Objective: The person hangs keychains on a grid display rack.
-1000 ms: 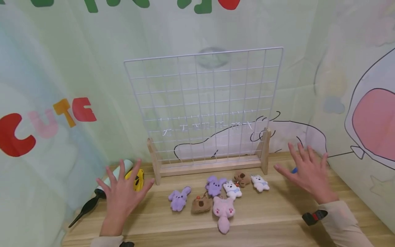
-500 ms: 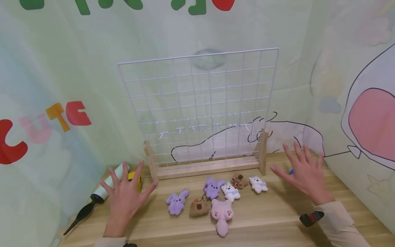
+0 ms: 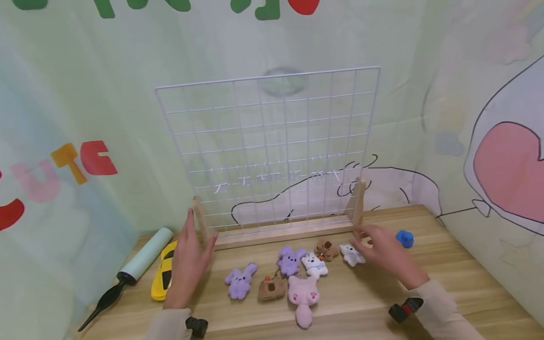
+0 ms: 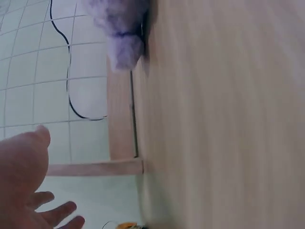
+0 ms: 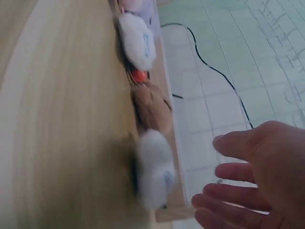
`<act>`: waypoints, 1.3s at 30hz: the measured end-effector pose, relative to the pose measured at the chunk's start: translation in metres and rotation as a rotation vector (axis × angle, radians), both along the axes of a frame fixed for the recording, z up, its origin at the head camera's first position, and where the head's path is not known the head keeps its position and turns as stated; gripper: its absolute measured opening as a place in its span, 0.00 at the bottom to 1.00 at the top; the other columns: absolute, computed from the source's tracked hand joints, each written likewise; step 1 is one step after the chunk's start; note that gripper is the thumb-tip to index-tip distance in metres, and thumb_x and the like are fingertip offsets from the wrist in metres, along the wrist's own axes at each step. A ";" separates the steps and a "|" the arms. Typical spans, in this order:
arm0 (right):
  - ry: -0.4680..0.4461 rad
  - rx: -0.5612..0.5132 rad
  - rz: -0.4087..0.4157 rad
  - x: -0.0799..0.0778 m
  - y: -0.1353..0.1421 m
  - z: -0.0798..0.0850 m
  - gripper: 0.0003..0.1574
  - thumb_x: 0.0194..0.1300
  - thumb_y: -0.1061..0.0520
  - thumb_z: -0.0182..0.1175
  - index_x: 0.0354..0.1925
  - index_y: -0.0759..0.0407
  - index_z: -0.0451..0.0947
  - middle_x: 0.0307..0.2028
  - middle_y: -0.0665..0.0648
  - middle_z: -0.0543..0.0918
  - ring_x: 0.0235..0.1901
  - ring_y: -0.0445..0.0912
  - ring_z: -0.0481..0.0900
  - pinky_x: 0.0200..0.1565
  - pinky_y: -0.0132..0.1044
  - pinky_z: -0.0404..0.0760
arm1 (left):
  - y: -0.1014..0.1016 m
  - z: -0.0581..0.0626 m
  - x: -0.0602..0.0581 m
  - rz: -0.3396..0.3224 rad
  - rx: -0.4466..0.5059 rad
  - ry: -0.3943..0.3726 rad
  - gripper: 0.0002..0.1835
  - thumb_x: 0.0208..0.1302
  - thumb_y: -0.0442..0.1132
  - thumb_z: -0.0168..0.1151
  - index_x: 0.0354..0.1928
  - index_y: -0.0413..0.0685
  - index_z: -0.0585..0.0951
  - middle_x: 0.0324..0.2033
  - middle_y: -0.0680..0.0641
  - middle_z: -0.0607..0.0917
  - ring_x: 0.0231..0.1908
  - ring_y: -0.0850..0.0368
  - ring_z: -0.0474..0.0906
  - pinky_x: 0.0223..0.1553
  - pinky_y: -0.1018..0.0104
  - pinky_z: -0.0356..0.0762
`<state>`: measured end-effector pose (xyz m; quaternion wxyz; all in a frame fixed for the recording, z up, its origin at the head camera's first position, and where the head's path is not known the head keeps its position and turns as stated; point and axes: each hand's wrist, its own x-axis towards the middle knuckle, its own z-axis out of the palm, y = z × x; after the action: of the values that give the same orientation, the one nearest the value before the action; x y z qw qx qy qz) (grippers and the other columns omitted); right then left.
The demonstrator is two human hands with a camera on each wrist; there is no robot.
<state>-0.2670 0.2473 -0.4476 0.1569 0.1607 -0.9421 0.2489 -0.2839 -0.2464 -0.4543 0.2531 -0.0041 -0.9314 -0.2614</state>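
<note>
1. Wire rack (image 3: 287,144) upright on its wooden base (image 3: 280,232), far middle of the table (image 3: 365,302), with white hooks (image 3: 294,176) across its lower grid; the step in hand looks like reaching for both ends.
2. Left: a pale tube (image 3: 142,257) with a black handle, then a yellow toy car (image 3: 161,278) just beside the left hand (image 3: 189,259).
3. That hand is at the left post (image 3: 199,212), thumb and fingers apart, gripping nothing (whether it touches wood, I cannot tell).
4. Middle: seven plush toys (image 3: 290,261) lie nearer than the rack, none on a hook.
5. Right: the right hand (image 3: 386,252), fingers apart and empty, is near the right post (image 3: 359,203); a blue toy (image 3: 405,239) lies beyond.
6. A steady hold would, I judge, call for closing on both posts evenly, right fingers clear of the rightmost white toy (image 3: 352,255).
</note>
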 end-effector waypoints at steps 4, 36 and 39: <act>-0.111 -0.013 0.003 -0.007 -0.015 -0.013 0.23 0.73 0.52 0.71 0.59 0.65 0.85 0.53 0.65 0.91 0.50 0.58 0.89 0.47 0.55 0.91 | 0.007 -0.002 -0.011 0.028 0.110 -0.037 0.42 0.84 0.46 0.58 0.87 0.45 0.48 0.73 0.26 0.71 0.66 0.25 0.76 0.62 0.27 0.79; -0.157 -0.133 -0.006 -0.019 -0.032 -0.015 0.03 0.73 0.58 0.70 0.40 0.52 0.84 0.35 0.50 0.86 0.36 0.43 0.80 0.38 0.38 0.81 | 0.008 -0.005 -0.021 0.003 0.163 -0.120 0.22 0.89 0.41 0.45 0.73 0.35 0.61 0.60 0.27 0.77 0.56 0.30 0.79 0.62 0.32 0.82; -0.113 -0.210 -0.016 -0.018 -0.033 -0.010 0.02 0.73 0.58 0.69 0.42 0.53 0.84 0.39 0.52 0.89 0.40 0.45 0.85 0.42 0.38 0.85 | 0.009 -0.006 -0.019 0.006 0.158 -0.120 0.22 0.89 0.41 0.45 0.73 0.35 0.61 0.59 0.27 0.77 0.55 0.30 0.79 0.62 0.33 0.83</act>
<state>-0.2851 0.2143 -0.4576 0.1215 0.1217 -0.9195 0.3535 -0.3032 -0.2377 -0.4600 0.1974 0.0345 -0.9213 -0.3332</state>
